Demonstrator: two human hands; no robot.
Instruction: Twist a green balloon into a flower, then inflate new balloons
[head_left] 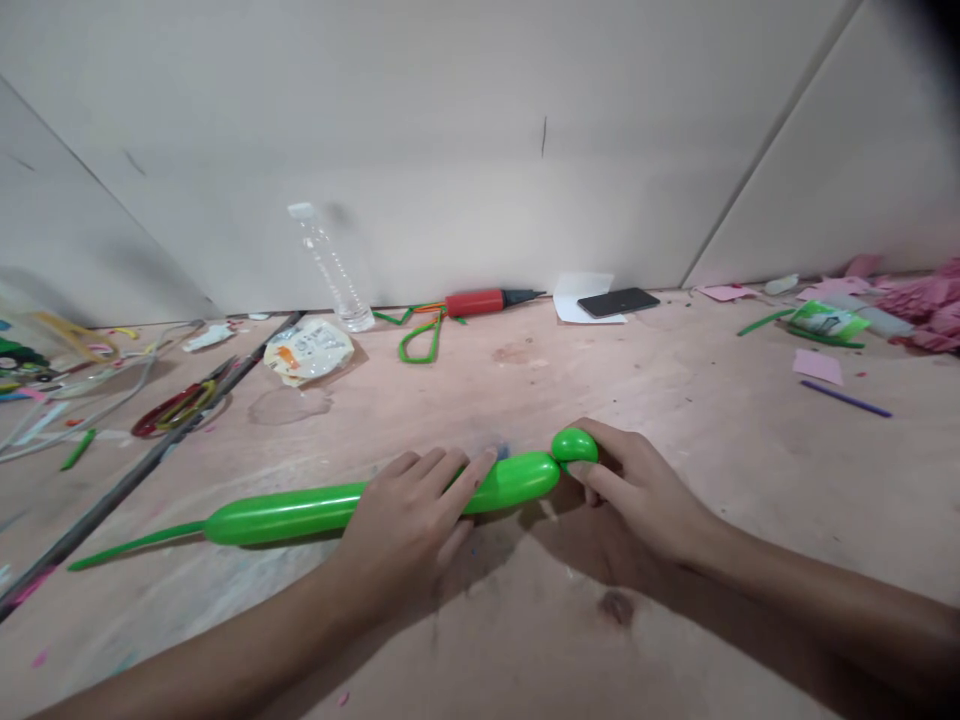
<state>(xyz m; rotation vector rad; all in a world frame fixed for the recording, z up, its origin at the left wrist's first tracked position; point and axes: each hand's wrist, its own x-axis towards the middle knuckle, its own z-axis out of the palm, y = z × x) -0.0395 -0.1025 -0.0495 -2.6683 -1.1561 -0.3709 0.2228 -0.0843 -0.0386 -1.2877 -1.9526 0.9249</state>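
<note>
Both hands are on the long green balloon (300,512), which lies across the lower middle of the frame. From where I stand, the left hand (420,510) is curled over its fat part, fingers closed around it, so it can't roll. The right hand (637,485) has its thumb and finger pinched together on the small round bubble (574,445) at the balloon's right end. Between the bubble and the fat part there is a skinny neck. A thin tail (139,547) with no air pokes out toward the left edge. I think the step now is making that bubble and keeping it apart from the rest. The next move seems to call for a tight pinch at the neck and a soft left hand, or the balloon may pop. Scissors (184,405) lie at the left, near the tail, and their sharp ends could poke it. Toward the top middle are a clear bottle (330,268), a crumpled wrapper (311,352), a red pump (475,302) and a black phone (619,302), all well apart from the hands. At the right are a purple stick (846,398) and a green packet (829,320).
</note>
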